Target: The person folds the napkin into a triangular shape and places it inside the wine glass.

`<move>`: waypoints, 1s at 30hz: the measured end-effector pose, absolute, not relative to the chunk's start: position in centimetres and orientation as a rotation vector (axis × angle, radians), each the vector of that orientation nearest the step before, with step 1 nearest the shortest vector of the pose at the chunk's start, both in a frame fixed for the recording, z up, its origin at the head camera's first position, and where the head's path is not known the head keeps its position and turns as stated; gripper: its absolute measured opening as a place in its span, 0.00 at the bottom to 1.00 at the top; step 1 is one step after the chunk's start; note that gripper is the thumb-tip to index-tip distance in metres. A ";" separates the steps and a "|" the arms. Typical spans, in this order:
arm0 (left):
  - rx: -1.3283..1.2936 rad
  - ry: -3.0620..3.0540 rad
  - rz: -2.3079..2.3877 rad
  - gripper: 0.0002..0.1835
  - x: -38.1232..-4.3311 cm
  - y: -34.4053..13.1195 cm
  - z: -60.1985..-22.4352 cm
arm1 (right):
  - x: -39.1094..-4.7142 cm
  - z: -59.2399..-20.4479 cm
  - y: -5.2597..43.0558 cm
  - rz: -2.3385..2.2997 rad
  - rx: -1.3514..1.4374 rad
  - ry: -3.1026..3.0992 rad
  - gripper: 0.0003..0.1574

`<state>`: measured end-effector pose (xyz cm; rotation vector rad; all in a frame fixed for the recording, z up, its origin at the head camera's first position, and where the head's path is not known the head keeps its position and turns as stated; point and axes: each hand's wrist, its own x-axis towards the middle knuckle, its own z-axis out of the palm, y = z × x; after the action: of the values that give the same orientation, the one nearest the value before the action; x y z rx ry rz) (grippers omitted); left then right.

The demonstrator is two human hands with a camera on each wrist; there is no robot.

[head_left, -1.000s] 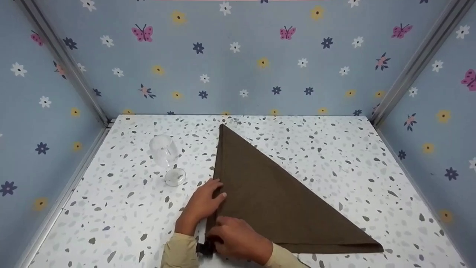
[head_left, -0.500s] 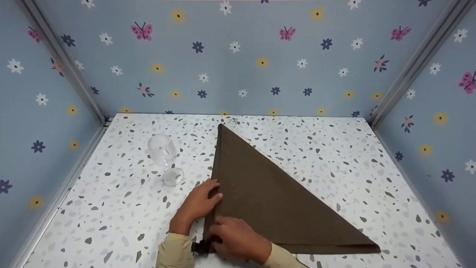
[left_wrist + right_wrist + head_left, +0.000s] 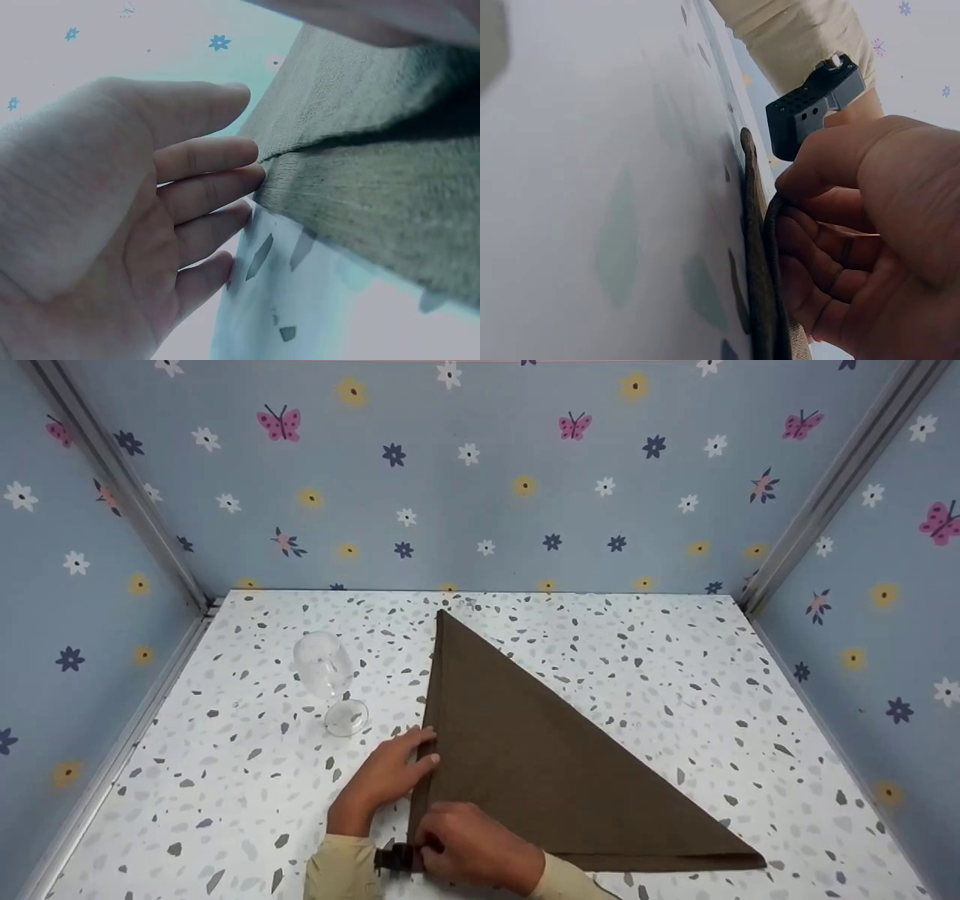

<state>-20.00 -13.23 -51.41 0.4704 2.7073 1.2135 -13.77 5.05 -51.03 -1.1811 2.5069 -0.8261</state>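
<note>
Left hand point(image 3: 384, 772) eased slightly back, fingers fairly straight; right hand point(image 3: 474, 840) keeps its grip clamped on brown cloth point(image 3: 540, 765), near-left (fold control likely there).

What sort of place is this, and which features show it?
Probably a small staged work booth, though its wider surroundings are out of view: a speckled white tabletop, flower-and-butterfly wall panels and metal corner strips.

I've got my right hand point(image 3: 476, 844) in a pinch, thumb opposite curled fingers, and my left hand point(image 3: 384, 772) just ahead and left of that grip, fingers pretty much straight.
</note>
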 end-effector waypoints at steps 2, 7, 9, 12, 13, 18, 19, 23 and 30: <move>0.462 2.700 1.232 0.25 -20.0 -13.3 -51.4 | -13.7 -51.0 5.0 -0.830 -1.170 2.504 0.07; 0.433 2.684 1.266 0.25 -20.0 -13.3 -51.4 | -13.6 -51.0 4.8 -0.852 -1.162 2.495 0.07; 0.428 2.686 1.268 0.25 -20.0 -13.3 -51.4 | -13.6 -50.9 4.7 -0.862 -1.154 2.491 0.07; 0.422 2.684 1.262 0.25 -20.0 -13.3 -51.4 | -13.5 -50.9 4.6 -0.872 -1.155 2.491 0.07; 0.426 2.685 1.261 0.25 -20.0 -13.4 -51.4 | -13.5 -51.0 4.6 -0.872 -1.161 2.493 0.07; 0.418 2.678 1.262 0.25 -20.0 -13.5 -51.6 | -13.4 -51.1 4.4 -0.869 -1.213 2.512 0.07; 0.416 2.677 1.266 0.25 -20.0 -13.5 -51.6 | -13.4 -51.2 4.4 -0.872 -1.222 2.515 0.07; 0.394 2.658 1.278 0.26 -20.2 -13.5 -51.8 | -13.3 -51.3 4.4 -0.892 -1.247 2.519 0.08; 0.394 2.649 1.311 0.25 -20.3 -13.6 -51.7 | -13.3 -51.6 4.5 -0.921 -1.270 2.540 0.08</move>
<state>-20.34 -13.59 -51.71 0.3940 2.6494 1.3108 -13.32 4.49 -51.63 -1.2696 2.5401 -0.9215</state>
